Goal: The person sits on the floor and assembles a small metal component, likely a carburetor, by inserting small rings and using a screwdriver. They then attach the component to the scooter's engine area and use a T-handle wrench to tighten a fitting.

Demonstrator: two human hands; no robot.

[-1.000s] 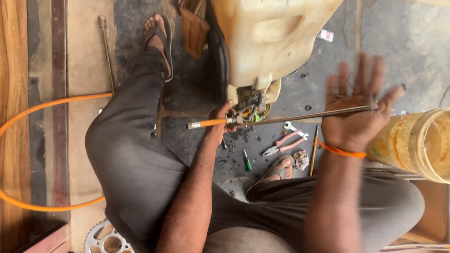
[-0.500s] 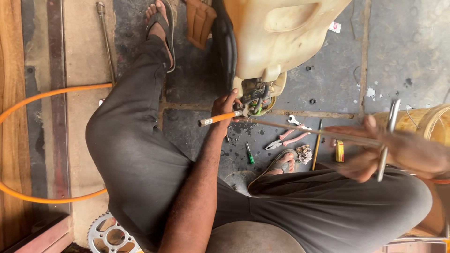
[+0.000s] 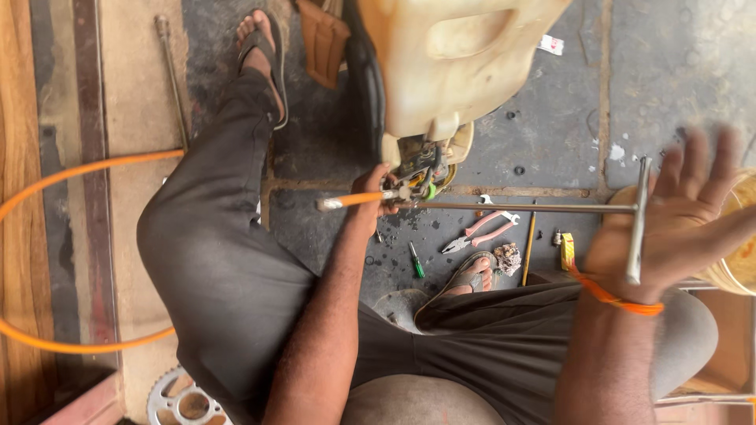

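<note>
Long steel T-handle wrench (image 3: 543, 208) lay level across the middle of the head view, its shaft running from the small engine block (image 3: 421, 169) under the cream plastic tank (image 3: 457, 63) out to the crossbar at the right, so that the far tip sat on a fitting while the handle stood clear for turning. The right hand (image 3: 669, 228), with an orange thread band at the wrist, was spread flat, its fingers (image 3: 697, 161) wide open and blurred, the palm pressed against the crossbar rather than wrapped round it, as it would be for spinning the bar. The left hand (image 3: 374, 197) was closed about the shaft end just beside the engine, next to an orange-handled tool (image 3: 350, 201), seemingly to steady the tip on its seat. The person sat low on the dark stone floor (image 3: 669, 71) with knees apart, leaving the work between the legs. Red-handled pliers (image 3: 480, 234), a green-handled screwdriver (image 3: 415, 260) and a yellow pencil-like rod (image 3: 529, 250) lay near the sandalled foot, within reach. A small white label with red marks (image 3: 551, 45) lay flat on the floor beside the tank. An orange hose (image 3: 71, 169) looped at the left, a toothed steel sprocket (image 3: 177, 401) sat at the bottom, and a yellowish translucent bucket (image 3: 740, 244) stood behind the right hand.
</note>
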